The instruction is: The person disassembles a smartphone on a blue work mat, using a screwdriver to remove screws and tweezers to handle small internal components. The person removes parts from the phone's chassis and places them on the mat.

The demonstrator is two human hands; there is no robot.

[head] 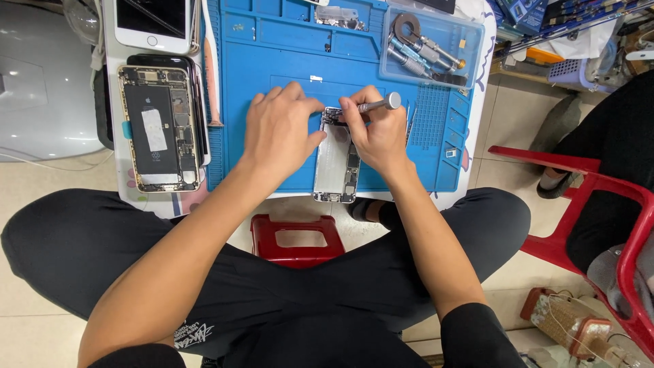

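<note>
Over opened phone (335, 163), both hands (281, 133) curled.

Both bare forearms reach forward from the bottom of the view and converge over the opened phone housing (336, 163). The left hand (278, 133) lies palm down just left of the housing, fingers curled, thumb touching its edge. The right hand (378, 133) sits at the housing's upper right, fingers pinched around a silver screwdriver (377, 105) above its top end.

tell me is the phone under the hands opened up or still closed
Opened up: the phone lies flat on the blue mat, its inner metal frame and parts exposed, no screen covering them.
</note>
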